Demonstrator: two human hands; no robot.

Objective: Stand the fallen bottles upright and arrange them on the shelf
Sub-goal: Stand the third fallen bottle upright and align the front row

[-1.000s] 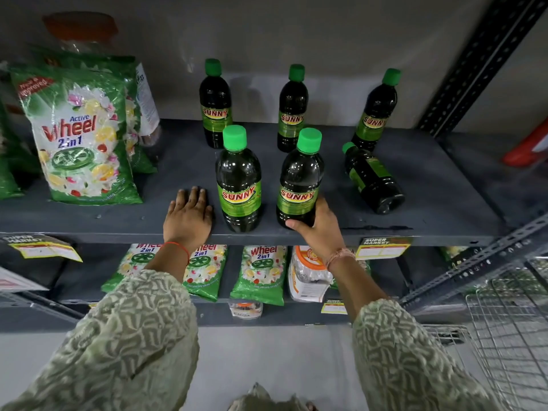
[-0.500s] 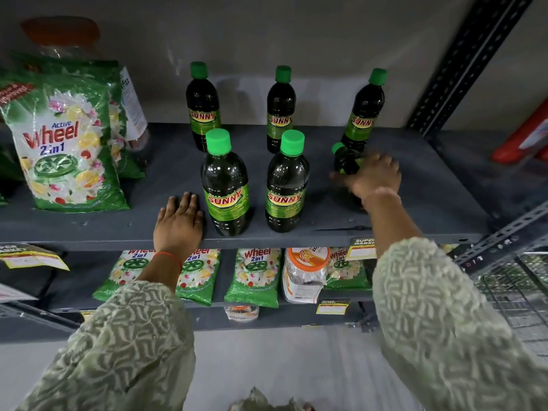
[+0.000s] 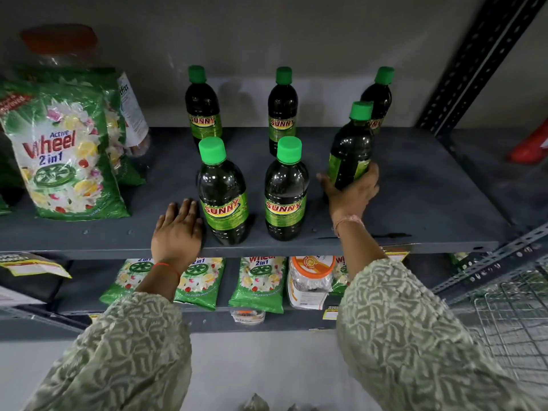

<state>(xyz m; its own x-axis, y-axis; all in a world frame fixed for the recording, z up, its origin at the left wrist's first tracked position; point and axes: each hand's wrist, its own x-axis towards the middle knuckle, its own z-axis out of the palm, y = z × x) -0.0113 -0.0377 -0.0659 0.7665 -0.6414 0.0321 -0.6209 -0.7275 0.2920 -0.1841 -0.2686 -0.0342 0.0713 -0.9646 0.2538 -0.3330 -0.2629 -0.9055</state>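
Note:
Several dark SUNNY bottles with green caps are on the grey shelf [image 3: 430, 203]. Three stand at the back: left [image 3: 202, 106], middle [image 3: 282, 109] and right [image 3: 381, 93]. In the front row two stand upright, one at the left [image 3: 223, 194] and one beside it [image 3: 285, 191]. My right hand [image 3: 351, 192] is closed around the lower body of a sixth bottle [image 3: 351, 146], which is nearly upright and leans slightly right, its label turned away. My left hand [image 3: 176, 232] lies flat on the shelf's front edge, fingers together, next to the front left bottle.
Green Wheel detergent bags [image 3: 63, 152] lean at the shelf's left, with a clear jar [image 3: 132, 114] behind them. More Wheel bags [image 3: 258, 283] and an orange-lidded jar [image 3: 310, 280] fill the lower shelf. A wire basket [image 3: 516, 321] is at the lower right. A slotted upright post [image 3: 474, 63] bounds the right.
My right hand left the front right bottle, reached to the fallen bottle at the right, gripped it and raised it from lying to nearly upright. My left hand stayed put.

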